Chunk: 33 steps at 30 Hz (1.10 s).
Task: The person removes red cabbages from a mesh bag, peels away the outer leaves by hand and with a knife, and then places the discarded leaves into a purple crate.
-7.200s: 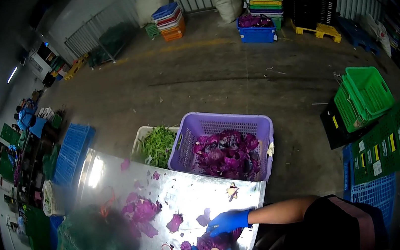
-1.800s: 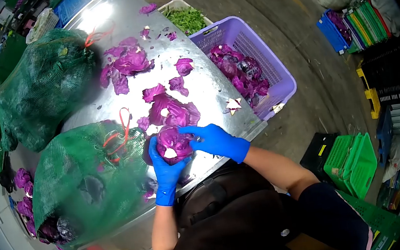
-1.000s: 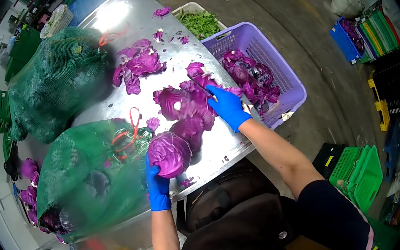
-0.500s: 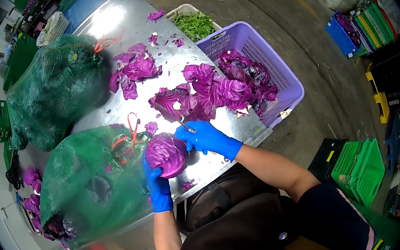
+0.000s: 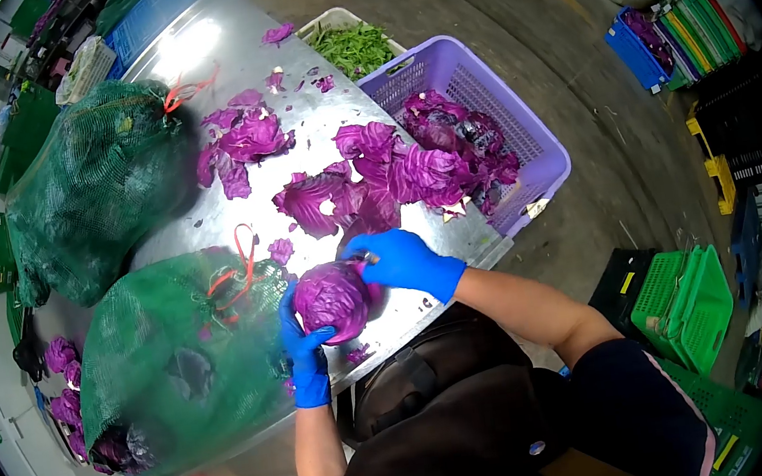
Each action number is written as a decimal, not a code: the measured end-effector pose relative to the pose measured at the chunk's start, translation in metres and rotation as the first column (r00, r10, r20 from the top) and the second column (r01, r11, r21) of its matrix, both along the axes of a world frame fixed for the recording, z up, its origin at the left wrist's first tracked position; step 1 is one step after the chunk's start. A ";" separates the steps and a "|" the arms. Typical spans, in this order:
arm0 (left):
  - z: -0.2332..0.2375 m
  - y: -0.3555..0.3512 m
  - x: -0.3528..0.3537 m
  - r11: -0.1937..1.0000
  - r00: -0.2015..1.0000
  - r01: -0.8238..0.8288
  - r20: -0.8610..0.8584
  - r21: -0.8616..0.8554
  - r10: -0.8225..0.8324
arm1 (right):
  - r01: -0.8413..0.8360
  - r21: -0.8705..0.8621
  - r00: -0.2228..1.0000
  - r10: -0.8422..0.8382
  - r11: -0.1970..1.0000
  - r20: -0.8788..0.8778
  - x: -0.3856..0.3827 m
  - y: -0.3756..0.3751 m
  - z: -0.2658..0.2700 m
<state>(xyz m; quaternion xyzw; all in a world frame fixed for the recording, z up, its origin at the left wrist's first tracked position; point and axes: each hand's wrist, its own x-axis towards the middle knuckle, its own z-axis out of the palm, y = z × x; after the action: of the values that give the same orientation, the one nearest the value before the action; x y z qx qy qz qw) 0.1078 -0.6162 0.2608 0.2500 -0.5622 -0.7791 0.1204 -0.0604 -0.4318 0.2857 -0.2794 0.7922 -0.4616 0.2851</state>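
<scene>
A red cabbage [image 5: 332,303], round and purple, sits in my left hand [image 5: 305,352], whose blue-gloved fingers wrap its left side and underside. My right hand [image 5: 408,263], also in a blue glove, is closed at the cabbage's upper right edge. A small knife [image 5: 371,258] shows only as a bit of metal between its fingers; the rest is hidden. An outer leaf [image 5: 374,294] stands away from the head just under that hand. Loose purple leaves [image 5: 324,197] lie on the metal table [image 5: 285,78] beyond the cabbage.
A purple crate [image 5: 536,147] with cabbage leaves stands against the table's right edge. Behind it is a pale crate of green leaves [image 5: 353,49]. Two green mesh sacks [image 5: 99,187] fill the table's left side. Green crates [image 5: 685,310] stand on the floor at right.
My right hand has come in against the cabbage's edge, and an outer leaf now stands out there. The cabbage has turned and shifted slightly right and down. The view has shifted a little.
</scene>
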 end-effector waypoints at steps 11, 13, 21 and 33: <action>-0.003 -0.026 -0.019 0.877 0.932 0.357 0.055 -0.322 -0.359 | -0.131 -0.098 0.991 0.133 0.987 0.007 -0.003 -0.001 -0.007; -0.007 -0.028 -0.014 0.879 0.930 0.362 0.058 -0.311 -0.363 | -0.183 -0.024 0.983 0.183 0.983 -0.004 -0.002 -0.004 -0.010; -0.001 0.007 0.014 0.988 0.989 0.023 0.146 -0.154 0.000 | -0.238 0.129 0.884 0.270 0.963 -0.382 0.011 -0.035 0.003; -0.009 -0.004 0.014 0.967 0.975 -0.159 0.123 -0.201 0.186 | -0.161 -0.086 0.898 0.110 0.983 -0.426 -0.013 -0.045 -0.007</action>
<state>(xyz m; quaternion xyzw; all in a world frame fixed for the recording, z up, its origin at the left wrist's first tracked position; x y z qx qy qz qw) 0.1221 -0.6200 0.2521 0.3397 -0.6169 -0.6890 0.1713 -0.0735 -0.4764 0.2787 -0.4430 0.7846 -0.4161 0.1229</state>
